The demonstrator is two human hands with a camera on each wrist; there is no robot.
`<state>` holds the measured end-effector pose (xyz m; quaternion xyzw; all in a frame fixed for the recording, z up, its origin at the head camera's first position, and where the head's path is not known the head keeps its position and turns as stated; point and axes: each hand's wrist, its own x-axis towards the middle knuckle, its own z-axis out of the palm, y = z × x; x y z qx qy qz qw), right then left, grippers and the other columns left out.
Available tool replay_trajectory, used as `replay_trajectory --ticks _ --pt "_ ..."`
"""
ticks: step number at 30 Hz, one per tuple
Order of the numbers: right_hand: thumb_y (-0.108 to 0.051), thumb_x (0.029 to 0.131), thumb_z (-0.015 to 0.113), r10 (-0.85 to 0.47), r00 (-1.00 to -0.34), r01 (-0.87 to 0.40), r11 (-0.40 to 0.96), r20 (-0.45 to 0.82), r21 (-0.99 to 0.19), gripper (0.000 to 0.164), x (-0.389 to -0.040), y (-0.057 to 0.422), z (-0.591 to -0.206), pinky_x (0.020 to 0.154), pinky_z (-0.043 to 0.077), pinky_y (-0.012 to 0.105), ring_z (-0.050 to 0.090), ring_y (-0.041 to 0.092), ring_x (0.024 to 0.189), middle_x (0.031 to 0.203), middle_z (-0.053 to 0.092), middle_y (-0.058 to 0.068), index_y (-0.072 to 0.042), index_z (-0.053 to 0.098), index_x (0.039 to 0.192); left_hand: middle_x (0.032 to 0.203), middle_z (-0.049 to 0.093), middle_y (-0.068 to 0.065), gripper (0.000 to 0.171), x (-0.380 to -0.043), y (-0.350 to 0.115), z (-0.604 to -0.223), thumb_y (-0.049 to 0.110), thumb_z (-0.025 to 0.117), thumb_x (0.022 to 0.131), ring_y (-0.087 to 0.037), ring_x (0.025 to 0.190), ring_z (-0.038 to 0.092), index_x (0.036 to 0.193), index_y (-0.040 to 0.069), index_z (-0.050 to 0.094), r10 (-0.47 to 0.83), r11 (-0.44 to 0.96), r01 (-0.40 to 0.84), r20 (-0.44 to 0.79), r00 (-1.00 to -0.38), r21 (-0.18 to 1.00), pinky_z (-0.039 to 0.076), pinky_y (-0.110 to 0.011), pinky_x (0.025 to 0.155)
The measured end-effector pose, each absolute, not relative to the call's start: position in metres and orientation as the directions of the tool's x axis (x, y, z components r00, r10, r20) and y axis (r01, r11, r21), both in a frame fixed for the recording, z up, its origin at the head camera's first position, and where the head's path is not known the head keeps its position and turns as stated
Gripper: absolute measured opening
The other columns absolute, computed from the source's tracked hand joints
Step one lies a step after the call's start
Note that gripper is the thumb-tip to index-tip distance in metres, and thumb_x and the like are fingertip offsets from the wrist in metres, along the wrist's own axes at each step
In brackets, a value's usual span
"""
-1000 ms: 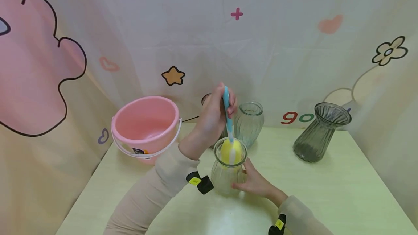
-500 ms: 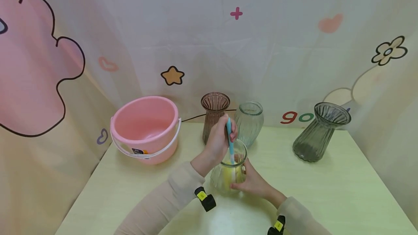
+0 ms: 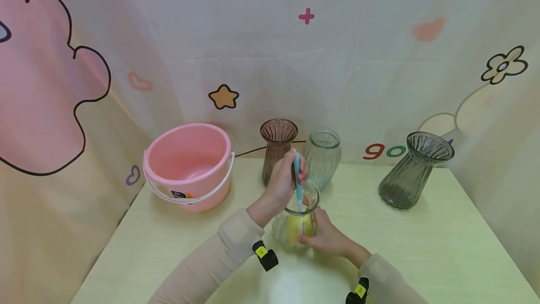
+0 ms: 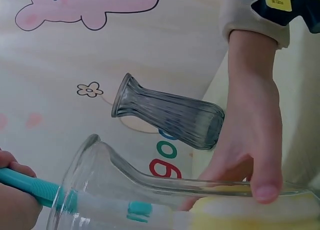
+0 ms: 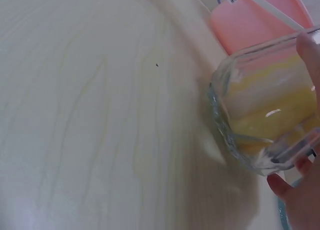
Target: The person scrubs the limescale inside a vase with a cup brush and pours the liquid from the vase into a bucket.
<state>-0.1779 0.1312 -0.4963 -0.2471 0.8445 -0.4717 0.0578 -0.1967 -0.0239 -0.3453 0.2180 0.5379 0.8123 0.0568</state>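
Note:
In the head view my left hand (image 3: 281, 179) grips the blue handle of a sponge bottle brush (image 3: 299, 191). The yellow sponge head (image 4: 250, 212) is down inside a clear glass vase (image 3: 278, 226), seen through its wall. Low on the vase's right side, my right hand (image 3: 331, 236) holds the glass, thumb in front and other fingers partly hidden behind it. The left wrist view shows the teal ribbed handle (image 4: 37, 187) passing out through the vase mouth. In the right wrist view, the vase's thick base (image 5: 225, 120) is near the table surface, and yellow sponge fills much of its inside.
A pink bucket (image 3: 219, 186) with a white handle stands at the left. Behind the hands are a brownish-pink vase (image 3: 276, 154) and a pale green glass vase (image 3: 322, 163). A grey glass vase (image 3: 407, 177) stands at the right. A printed curtain (image 3: 358, 83) hangs behind the table (image 3: 422, 247).
From one second ago, my left hand has moved down, pushing the brush from the vase mouth deep inside. The brownish-pink vase came into view behind it. My right hand stays at the vase.

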Motion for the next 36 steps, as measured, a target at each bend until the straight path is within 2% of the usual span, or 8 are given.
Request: replay_trajectory --ticks 5,10,16,20,25,28,33,36 --pt "-0.028 0.081 0.069 -0.507 -0.861 -0.285 0.414 0.041 -0.864 0.094 -0.178 0.137 -0.492 0.103 0.025 0.059 0.018 0.039 0.136 0.153 0.01 0.013 -0.021 0.004 0.148 0.058 0.035 0.002 0.041 -0.197 -0.024 -0.345 0.033 0.028 0.097 -0.012 0.054 0.032 0.066 0.009 0.04 0.332 -0.418 0.134 0.289 -0.898 0.898 0.028 -0.026 0.057" --pt "-0.029 0.078 0.073 -0.455 -0.89 -0.224 0.409 0.016 -0.885 0.093 -0.179 0.136 -0.494 0.1 0.029 0.059 0.029 0.044 0.131 0.152 0.014 0.01 -0.021 0.01 0.146 0.057 0.035 0.002 0.041 -0.197 -0.026 -0.332 0.03 0.027 0.098 -0.013 0.053 0.033 0.065 0.01 0.04 0.331 -0.446 0.117 0.285 -0.9 0.888 0.029 -0.025 0.056" --pt "-0.026 0.072 0.078 -0.403 -0.914 -0.232 0.427 0.046 -0.874 0.1 -0.18 0.132 -0.499 0.102 0.031 0.054 0.032 0.035 0.132 0.148 0.027 0.012 -0.017 0.01 0.144 0.057 0.034 0.002 0.041 -0.196 -0.03 -0.298 0.028 0.027 0.099 -0.012 0.052 0.031 0.065 0.01 0.04 0.34 -0.48 0.163 0.354 -0.871 0.862 0.028 -0.024 0.054" --pt "-0.022 0.07 0.079 -0.406 -0.907 -0.28 0.394 0.108 -0.875 0.104 -0.181 0.129 -0.5 0.101 0.032 0.056 0.026 0.032 0.135 0.148 0.025 0.012 -0.014 0.008 0.145 0.056 0.034 0.002 0.041 -0.194 -0.033 -0.279 0.027 0.026 0.099 -0.012 0.052 0.031 0.064 0.01 0.041 0.357 -0.503 0.192 0.405 -0.842 0.843 0.027 -0.025 0.053" --pt "-0.019 0.069 0.079 -0.406 -0.895 -0.346 0.373 0.184 -0.861 0.099 -0.179 0.124 -0.5 0.098 0.033 0.057 0.024 0.032 0.134 0.143 0.026 0.014 -0.011 0.014 0.144 0.056 0.034 0.001 0.042 -0.194 -0.036 -0.264 0.026 0.026 0.098 -0.013 0.051 0.031 0.063 0.01 0.041 0.359 -0.525 0.228 0.457 -0.814 0.82 0.026 -0.026 0.052" --pt "-0.019 0.071 0.078 -0.432 -0.884 -0.356 0.371 0.18 -0.857 0.098 -0.179 0.124 -0.499 0.1 0.033 0.055 0.022 0.031 0.134 0.143 0.024 0.014 -0.012 0.013 0.144 0.056 0.034 0.001 0.042 -0.194 -0.036 -0.264 0.026 0.025 0.099 -0.013 0.052 0.031 0.064 0.01 0.041 0.355 -0.523 0.223 0.448 -0.82 0.823 0.026 -0.025 0.052" --pt "-0.024 0.078 0.072 -0.498 -0.865 -0.282 0.371 0.067 -0.884 0.096 -0.177 0.13 -0.49 0.104 0.026 0.056 0.015 0.031 0.138 0.152 0.009 0.009 -0.021 0.004 0.146 0.057 0.034 0.001 0.041 -0.196 -0.033 -0.282 0.028 0.025 0.099 -0.012 0.052 0.031 0.065 0.01 0.04 0.338 -0.474 0.203 0.39 -0.856 0.857 0.027 -0.024 0.054" --pt "-0.028 0.08 0.071 -0.495 -0.868 -0.265 0.39 0.042 -0.882 0.094 -0.177 0.132 -0.489 0.103 0.027 0.056 0.015 0.03 0.139 0.153 0.009 0.007 -0.024 0.004 0.147 0.057 0.035 0.002 0.04 -0.198 -0.029 -0.298 0.029 0.026 0.099 -0.012 0.053 0.031 0.066 0.01 0.04 0.319 -0.445 0.199 0.361 -0.876 0.873 0.028 -0.024 0.055"
